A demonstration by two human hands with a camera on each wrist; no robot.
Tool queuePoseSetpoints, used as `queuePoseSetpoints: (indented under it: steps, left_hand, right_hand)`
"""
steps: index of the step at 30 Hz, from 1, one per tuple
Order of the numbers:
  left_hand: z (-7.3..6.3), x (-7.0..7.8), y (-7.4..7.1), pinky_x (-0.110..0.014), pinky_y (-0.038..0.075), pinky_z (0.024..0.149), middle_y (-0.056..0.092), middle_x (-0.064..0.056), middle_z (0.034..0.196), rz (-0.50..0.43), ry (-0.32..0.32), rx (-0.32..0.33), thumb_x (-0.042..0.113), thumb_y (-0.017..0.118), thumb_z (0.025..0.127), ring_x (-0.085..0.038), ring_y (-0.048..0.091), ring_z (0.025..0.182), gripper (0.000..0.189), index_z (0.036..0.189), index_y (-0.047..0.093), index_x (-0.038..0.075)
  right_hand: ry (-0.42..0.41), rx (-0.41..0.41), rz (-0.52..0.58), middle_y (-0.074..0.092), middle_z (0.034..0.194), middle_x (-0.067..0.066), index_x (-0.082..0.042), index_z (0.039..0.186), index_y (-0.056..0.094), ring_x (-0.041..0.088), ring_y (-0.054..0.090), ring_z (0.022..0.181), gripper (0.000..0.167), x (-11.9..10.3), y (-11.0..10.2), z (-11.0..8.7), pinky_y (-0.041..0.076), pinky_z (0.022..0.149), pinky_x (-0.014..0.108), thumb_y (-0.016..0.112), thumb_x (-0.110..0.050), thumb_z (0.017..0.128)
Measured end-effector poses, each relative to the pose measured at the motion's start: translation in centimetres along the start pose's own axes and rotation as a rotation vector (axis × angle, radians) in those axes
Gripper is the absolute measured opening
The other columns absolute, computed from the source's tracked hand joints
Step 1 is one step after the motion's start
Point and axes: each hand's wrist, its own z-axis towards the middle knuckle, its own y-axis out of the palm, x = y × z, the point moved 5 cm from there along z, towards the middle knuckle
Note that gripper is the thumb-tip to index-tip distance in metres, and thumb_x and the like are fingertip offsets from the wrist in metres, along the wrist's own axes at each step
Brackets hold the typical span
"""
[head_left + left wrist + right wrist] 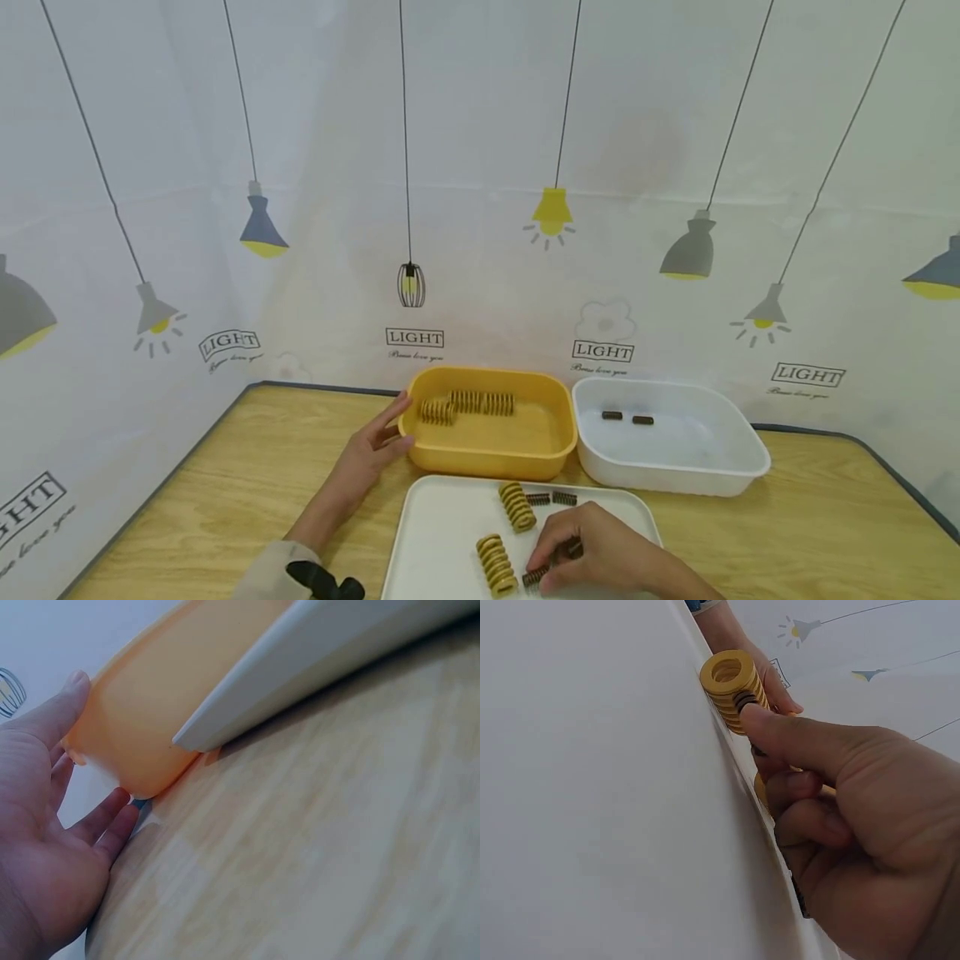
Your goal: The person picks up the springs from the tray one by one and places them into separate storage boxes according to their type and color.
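Note:
My right hand (pixel 600 550) pinches a small dark coil spring (pixel 534 577) between thumb and fingertips, low over the white tray (pixel 442 517). Just left of it lies a thick yellow coil spring (pixel 497 567), with a second yellow spring (pixel 517 507) farther back. Two small dark springs (pixel 565 498) lie near the tray's far edge, and another shows partly behind my right fingers. My left hand (pixel 363 458) rests against the left end of the yellow bin (pixel 487 462), its fingers spread and fairly straight. The left wrist view has the thumb (pixel 71 697) at the bin's rim.
Inside the yellow bin are 3 yellow springs (pixel 467 402). A white bin (pixel 675 475) stands beside it on the right, holding two small dark springs (pixel 642 420). Both bins sit behind the tray on a wooden table (pixel 810 517), before a lamp-printed curtain (pixel 480 167).

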Motion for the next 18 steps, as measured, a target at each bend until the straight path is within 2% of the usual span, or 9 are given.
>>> queuePoseSetpoints:
  steps: [9, 12, 16, 18]
  left_hand:
    - [0.0, -0.2, 0.3, -0.031, 0.04, 0.101, 0.023, 0.011, 0.155, -0.032, 0.006, -0.007, 0.012, 0.058, 0.096, -0.032, 0.039, 0.131, 0.056, 0.148, 0.038, 0.018]
    - [0.0, -0.3, 0.4, -0.03, 0.041, 0.101, 0.023, 0.012, 0.155, -0.037, 0.003, -0.007, 0.011, 0.058, 0.096, -0.032, 0.039, 0.131, 0.056, 0.148, 0.038, 0.018]
    - [0.0, -0.2, 0.2, -0.032, 0.04, 0.102, 0.023, 0.012, 0.155, -0.023, 0.009, -0.009, 0.012, 0.058, 0.096, -0.032, 0.039, 0.13, 0.056, 0.148, 0.038, 0.018]
    - [0.1, -0.2, 0.0, -0.034, 0.04, 0.103, 0.023, 0.012, 0.155, -0.012, 0.012, -0.006, 0.013, 0.059, 0.096, -0.032, 0.04, 0.13, 0.056, 0.148, 0.038, 0.018]
  right_hand:
    - [-0.064, 0.056, -0.05, 0.068, 0.09, -0.005, -0.016, 0.097, 0.076, -0.002, 0.049, 0.066, 0.015, -1.8, -1.7, -0.3, 0.045, 0.053, 0.017, 0.075, -0.02, 0.082]
    - [-0.048, 0.064, -0.047, 0.068, 0.091, -0.004, -0.017, 0.099, 0.075, -0.002, 0.046, 0.064, 0.016, -2.2, -2.6, -0.3, 0.042, 0.052, 0.015, 0.074, -0.019, 0.084]
    - [-0.036, 0.095, -0.04, 0.068, 0.094, -0.001, -0.015, 0.102, 0.074, 0.001, 0.047, 0.066, 0.017, -2.8, -4.2, -0.7, 0.044, 0.053, 0.017, 0.073, -0.016, 0.085]
    - [-0.064, 0.123, -0.057, 0.067, 0.093, 0.0, -0.014, 0.102, 0.074, 0.002, 0.047, 0.066, 0.018, -3.1, -5.1, -0.9, 0.045, 0.053, 0.019, 0.072, -0.015, 0.085]
